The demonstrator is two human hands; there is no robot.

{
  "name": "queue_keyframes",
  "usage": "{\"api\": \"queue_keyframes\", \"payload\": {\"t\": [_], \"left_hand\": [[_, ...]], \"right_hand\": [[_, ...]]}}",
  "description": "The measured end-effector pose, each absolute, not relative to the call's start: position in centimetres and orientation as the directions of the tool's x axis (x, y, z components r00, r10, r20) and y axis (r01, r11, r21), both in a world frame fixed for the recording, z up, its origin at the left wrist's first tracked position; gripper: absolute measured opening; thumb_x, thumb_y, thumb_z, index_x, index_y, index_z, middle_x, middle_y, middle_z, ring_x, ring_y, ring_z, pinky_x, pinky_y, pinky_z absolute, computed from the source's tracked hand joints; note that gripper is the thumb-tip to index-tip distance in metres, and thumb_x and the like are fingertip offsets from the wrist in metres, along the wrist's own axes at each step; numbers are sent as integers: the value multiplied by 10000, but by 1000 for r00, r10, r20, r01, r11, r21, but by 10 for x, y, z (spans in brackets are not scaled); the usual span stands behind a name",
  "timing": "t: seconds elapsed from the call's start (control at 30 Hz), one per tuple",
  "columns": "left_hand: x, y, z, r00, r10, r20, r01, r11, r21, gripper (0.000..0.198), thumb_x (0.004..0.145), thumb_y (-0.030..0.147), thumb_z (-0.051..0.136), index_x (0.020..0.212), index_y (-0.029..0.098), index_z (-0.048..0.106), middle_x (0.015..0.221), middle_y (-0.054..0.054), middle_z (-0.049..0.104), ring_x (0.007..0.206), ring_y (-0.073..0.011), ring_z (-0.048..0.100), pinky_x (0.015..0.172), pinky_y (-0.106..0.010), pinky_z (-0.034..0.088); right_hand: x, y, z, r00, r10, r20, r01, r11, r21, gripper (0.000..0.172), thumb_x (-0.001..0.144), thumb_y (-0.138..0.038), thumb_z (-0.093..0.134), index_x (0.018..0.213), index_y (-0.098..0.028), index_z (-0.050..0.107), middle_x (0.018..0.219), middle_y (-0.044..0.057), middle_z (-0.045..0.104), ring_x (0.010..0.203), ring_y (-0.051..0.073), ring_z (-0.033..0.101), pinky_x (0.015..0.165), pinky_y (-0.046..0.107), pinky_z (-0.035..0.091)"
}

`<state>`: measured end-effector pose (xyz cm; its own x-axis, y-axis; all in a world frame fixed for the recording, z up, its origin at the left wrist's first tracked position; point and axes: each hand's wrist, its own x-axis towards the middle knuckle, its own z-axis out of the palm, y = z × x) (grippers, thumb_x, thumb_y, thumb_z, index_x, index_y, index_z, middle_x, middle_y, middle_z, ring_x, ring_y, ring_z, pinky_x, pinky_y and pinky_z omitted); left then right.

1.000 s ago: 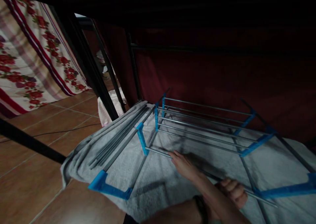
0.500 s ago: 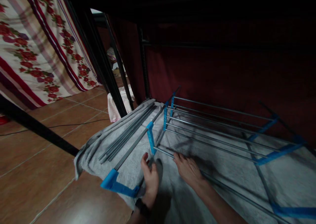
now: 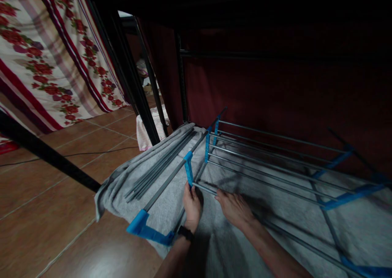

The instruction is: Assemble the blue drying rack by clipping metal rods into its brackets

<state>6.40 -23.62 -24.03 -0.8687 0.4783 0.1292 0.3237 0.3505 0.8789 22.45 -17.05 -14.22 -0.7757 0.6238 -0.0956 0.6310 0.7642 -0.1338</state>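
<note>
A rack frame of grey metal rods and blue plastic connectors lies on a grey blanket [image 3: 226, 245]. My left hand [image 3: 192, 206], with a dark band on its wrist, pinches the lower end of a blue connector [image 3: 188, 167] where a rod meets it. Just to the right, my right hand [image 3: 234, 207] is wrapped over that metal rod [image 3: 205, 187], hiding part of it. A long side tube [image 3: 165, 184] runs through the connector to a blue corner piece [image 3: 150, 230] at the near left. Several rods [image 3: 284, 161] span the frame behind my hands.
Loose grey rods [image 3: 159, 167] lie bundled on the blanket at left. Black metal posts [image 3: 134, 82] and a dark overhead surface surround the space. A dark red cloth [image 3: 260, 90] hangs behind. Tiled floor [image 3: 70, 188] and a floral curtain [image 3: 45, 65] are on the left.
My left hand has moved up from beside the connector and closed on its lower end. My right hand stays on the rod. The view has shifted slightly.
</note>
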Motion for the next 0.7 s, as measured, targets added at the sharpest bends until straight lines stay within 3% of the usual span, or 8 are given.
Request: {"api": "queue_keyframes", "payload": {"t": [0.13, 0.33, 0.57, 0.7], "left_hand": [[63, -235, -246, -874, 468, 131, 310, 328, 892, 388, 1049, 302, 371, 1315, 127, 591, 1212, -124, 715, 1136, -210, 669, 1041, -292, 500], [61, -233, -256, -894, 422, 151, 238, 162, 958, 369, 1003, 314, 505, 1287, 123, 645, 1243, -183, 711, 1184, -258, 658, 1079, -349, 465], [59, -233, -257, -885, 437, 159, 257, 175, 950, 386, 1005, 311, 492, 1320, 139, 634, 1293, -190, 694, 1185, -267, 658, 1059, -375, 478], [58, -233, -258, -881, 442, 168, 284, 212, 935, 401, 1005, 316, 475, 1323, 117, 616, 1263, -175, 704, 1154, -274, 666, 1035, -392, 497]], "right_hand": [[224, -169, -138, -762, 630, -149, 647, 735, -200, 378, 1085, -352, 297, 1192, -262, 648, 1043, 102, 773, 989, 259, 730, 816, 347, 472], [224, -161, -139, -755, 601, -264, 656, 700, -282, 411, 1084, -402, 266, 1214, -267, 632, 1058, 82, 757, 1004, 241, 709, 772, 305, 412], [222, -149, -147, -763, 577, -290, 640, 616, -459, 365, 1067, -392, 332, 1159, -261, 660, 1054, 49, 742, 996, 201, 675, 738, 278, 350], [220, -146, -147, -778, 566, -273, 619, 616, -487, 336, 1056, -362, 360, 1089, -240, 672, 1028, 45, 748, 955, 187, 673, 731, 276, 349]]}}
